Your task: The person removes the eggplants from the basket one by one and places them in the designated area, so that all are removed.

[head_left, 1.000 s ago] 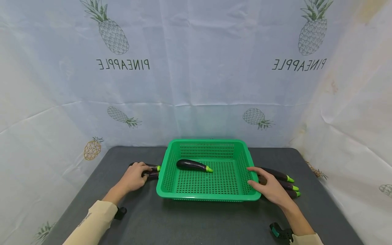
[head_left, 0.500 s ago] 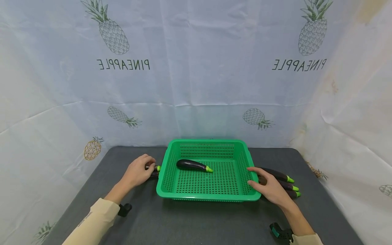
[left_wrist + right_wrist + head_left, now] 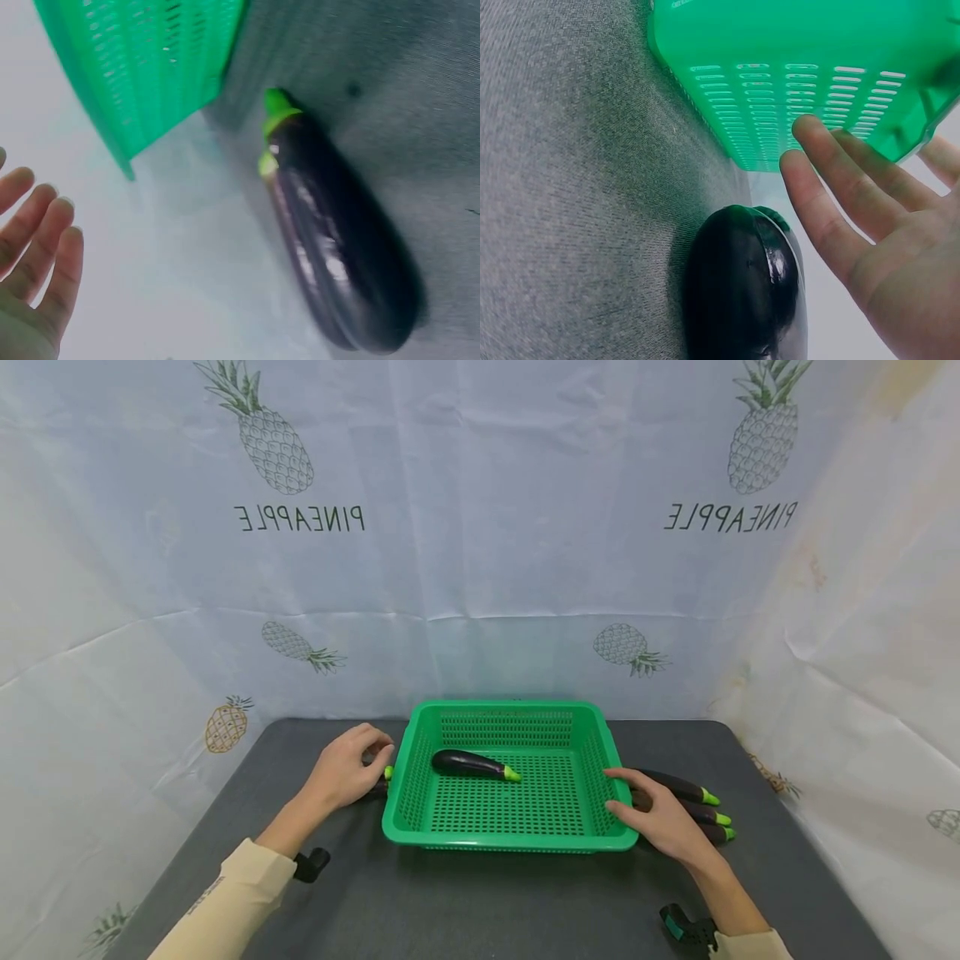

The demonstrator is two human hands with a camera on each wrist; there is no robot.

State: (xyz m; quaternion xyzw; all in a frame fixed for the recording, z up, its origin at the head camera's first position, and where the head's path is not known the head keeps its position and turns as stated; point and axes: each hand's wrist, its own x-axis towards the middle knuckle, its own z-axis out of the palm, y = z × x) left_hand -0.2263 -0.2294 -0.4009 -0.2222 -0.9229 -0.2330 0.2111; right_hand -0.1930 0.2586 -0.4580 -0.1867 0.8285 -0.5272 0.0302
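A green perforated plastic basket stands on the table with one dark eggplant lying inside. My left hand is raised over the eggplants at the basket's left, its fingers loosely bent and apart. In the left wrist view, two eggplants with green stem caps lie side by side, and nothing is between the fingers. At the basket's right rim my right hand holds on, thumb and a finger over the edge. Other fingers stretch along the outer wall in the right wrist view.
Several eggplants lie right of the basket, partly behind the right hand, stem ends pointing right. The dark grey table ends at a white curtain printed with pineapples, which rises behind and along both sides.
My left hand has lifted off the left eggplants and moved up and to the right, toward the basket's rim. The right hand and the basket have stayed put.
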